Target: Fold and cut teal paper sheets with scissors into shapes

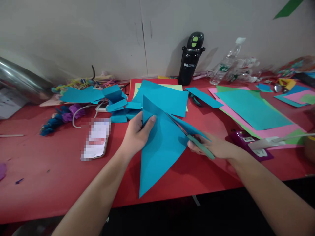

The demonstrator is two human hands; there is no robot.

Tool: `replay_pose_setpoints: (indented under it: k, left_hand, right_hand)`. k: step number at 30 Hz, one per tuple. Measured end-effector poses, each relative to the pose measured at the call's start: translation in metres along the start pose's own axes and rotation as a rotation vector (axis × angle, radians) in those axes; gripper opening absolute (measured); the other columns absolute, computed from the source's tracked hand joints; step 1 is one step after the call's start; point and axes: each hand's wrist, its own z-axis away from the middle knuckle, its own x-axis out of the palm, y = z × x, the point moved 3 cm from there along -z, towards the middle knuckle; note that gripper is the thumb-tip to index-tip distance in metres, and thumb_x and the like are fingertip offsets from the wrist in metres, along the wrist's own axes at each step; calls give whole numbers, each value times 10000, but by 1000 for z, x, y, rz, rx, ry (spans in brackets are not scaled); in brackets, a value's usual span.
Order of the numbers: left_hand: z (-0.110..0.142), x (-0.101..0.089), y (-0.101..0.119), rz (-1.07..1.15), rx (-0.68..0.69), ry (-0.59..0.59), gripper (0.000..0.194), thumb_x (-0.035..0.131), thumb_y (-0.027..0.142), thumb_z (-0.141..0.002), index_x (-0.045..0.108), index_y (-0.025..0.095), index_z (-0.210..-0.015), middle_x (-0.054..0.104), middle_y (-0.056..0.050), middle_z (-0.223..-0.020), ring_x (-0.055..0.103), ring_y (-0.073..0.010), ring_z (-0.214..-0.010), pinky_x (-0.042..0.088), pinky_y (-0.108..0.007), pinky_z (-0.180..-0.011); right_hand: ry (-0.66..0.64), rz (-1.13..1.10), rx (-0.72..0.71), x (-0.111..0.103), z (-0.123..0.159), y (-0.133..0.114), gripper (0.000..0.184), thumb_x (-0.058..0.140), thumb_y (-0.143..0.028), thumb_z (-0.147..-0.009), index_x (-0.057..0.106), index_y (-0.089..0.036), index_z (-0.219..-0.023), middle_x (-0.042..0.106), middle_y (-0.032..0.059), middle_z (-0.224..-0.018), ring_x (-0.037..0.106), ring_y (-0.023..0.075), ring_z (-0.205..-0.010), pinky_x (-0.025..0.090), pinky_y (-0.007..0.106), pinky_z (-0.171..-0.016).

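A blue sheet of paper (162, 147) is held up over the red table, its lower corner pointing toward me. My left hand (137, 132) pinches its left edge, thumb on top. In my right hand (209, 144) is a pair of scissors (200, 147) with green handles. The blades lie in a cut that runs in from the sheet's right side, and a strip of paper rises above them. Behind the sheet another blue sheet (164, 96) rests on yellow and red paper. Folded blue pieces (118, 105) sit left of it.
A phone (96, 139) lies left of my left hand. At the back stand a black bottle (190, 60) and a clear plastic bottle (226, 64). Stacked coloured sheets (253, 108), a purple item (263, 154) and a glue gun (265, 142) are on the right. The table's front edge runs below my hands.
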Motion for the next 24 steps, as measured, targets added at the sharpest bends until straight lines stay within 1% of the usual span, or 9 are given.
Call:
replay_pose_setpoints:
  k: [2, 5, 8, 10, 13, 18, 20, 22, 24]
  left_hand:
    - [0, 0, 0, 20, -21, -9, 279, 615, 479, -921, 637, 214, -1006, 688, -43, -892, 642, -209, -807, 525, -298, -664]
    - [0, 0, -1, 9, -17, 10, 276, 627, 482, -912, 636, 211, -963, 683, -36, -868, 630, -199, -773, 519, -297, -655]
    - [0, 0, -1, 18, -16, 0, 280, 618, 480, -918, 639, 209, -985, 699, -45, -909, 642, -209, -809, 531, -308, -690]
    - [0, 1, -1, 31, -21, -15, 285, 609, 480, -924, 642, 214, -1022, 714, -56, -967, 657, -223, -860, 543, -322, -727]
    - [0, 1, 0, 28, 0, -6, 268, 608, 468, -928, 643, 219, -1018, 724, -61, -1020, 668, -232, -905, 548, -331, -760]
    - [1, 0, 1, 32, 50, 7, 231, 615, 434, -934, 644, 213, -997, 723, -60, -1025, 669, -218, -892, 546, -326, -771]
    - [1, 1, 2, 15, 43, -1, 232, 608, 433, -939, 646, 213, -1003, 722, -59, -1003, 667, -217, -889, 545, -318, -752]
    - [2, 1, 2, -6, 30, -14, 244, 605, 442, -938, 647, 212, -1007, 721, -58, -976, 667, -221, -880, 545, -314, -725]
    - [3, 2, 3, -6, 20, -29, 252, 606, 450, -935, 646, 210, -1000, 718, -56, -954, 667, -222, -865, 547, -315, -715]
  right_hand:
    - [14, 5, 9, 1, -2, 2, 392, 712, -572, -811, 528, -228, -768, 490, -20, -669, 463, 141, -583, 374, 301, -526]
    - [28, -31, 28, 2, -4, 6, 425, 728, -534, -817, 453, -224, -721, 381, -65, -580, 346, 94, -484, 269, 270, -454]
    - [1, -56, 42, 4, -5, 7, 423, 711, -495, -846, 419, -221, -711, 375, -76, -557, 321, 76, -455, 221, 261, -440]
    - [-1, -58, 39, 5, -5, 5, 413, 728, -459, -837, 418, -220, -707, 393, -73, -555, 337, 75, -458, 224, 256, -441]
    - [-6, -76, 15, 6, -5, -1, 363, 725, -425, -834, 448, -217, -728, 395, -73, -563, 335, 79, -471, 241, 249, -444]
    - [-101, -75, -47, 6, -5, -5, 349, 647, -447, -892, 464, -206, -719, 399, -60, -586, 330, 81, -497, 258, 250, -462]
    - [-77, -79, -26, 6, -6, -2, 354, 682, -458, -863, 458, -215, -738, 401, -60, -597, 348, 88, -508, 276, 253, -464]
    - [-16, -103, 7, 4, -6, 2, 373, 713, -489, -821, 453, -227, -767, 414, -52, -632, 383, 104, -534, 327, 264, -476]
    - [28, -131, 34, 4, -7, 7, 398, 671, -564, -822, 453, -234, -774, 431, -30, -672, 426, 130, -569, 391, 299, -502]
